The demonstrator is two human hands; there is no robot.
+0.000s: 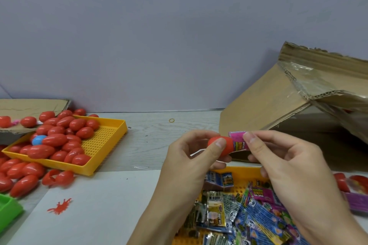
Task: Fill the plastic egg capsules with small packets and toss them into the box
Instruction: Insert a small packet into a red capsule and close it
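Right above the near tray of packets, the left hand has its thumb and fingers curled round a red egg half, open mouth facing right. The right hand pinches a pink packet by its top edge, lower end already poking into that mouth. Packet's long axis lines up roughly with the egg's, so I'd guess it just pushes leftward. The cardboard box sits just behind, nearer the right hand. Spare eggs fill the yellow tray far left.

Two bare forearms, no sleeves, short plain nails
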